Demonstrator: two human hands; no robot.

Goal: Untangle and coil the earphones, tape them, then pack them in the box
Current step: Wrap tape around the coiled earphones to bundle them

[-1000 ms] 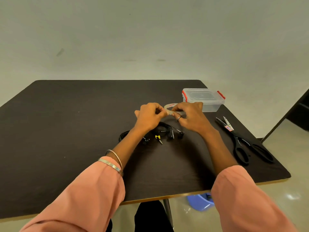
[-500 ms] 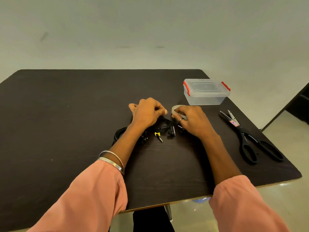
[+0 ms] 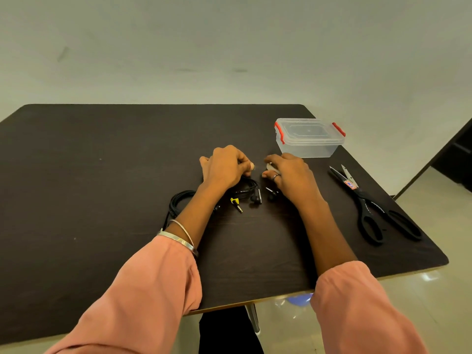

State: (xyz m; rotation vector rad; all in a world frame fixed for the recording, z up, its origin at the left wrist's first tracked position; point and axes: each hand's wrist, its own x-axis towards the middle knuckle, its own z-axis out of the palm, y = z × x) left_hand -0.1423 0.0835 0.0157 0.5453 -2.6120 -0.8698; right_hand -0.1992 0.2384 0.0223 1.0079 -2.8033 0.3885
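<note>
While the right hand pinches the tape roll, left fingers curl, seemingly on its end. Earphones, beneath the fingers: light, limp; grip mid-coil.

left half: bare dark table, open for a hand to pass
centre: black earphones coiled beneath and between both hands, yellow-collared plug sticking out toward the near edge
right far: lidded clear box just behind the right hand
right edge: black scissors lying lengthwise
near edge: bare strip between the forearms
</note>
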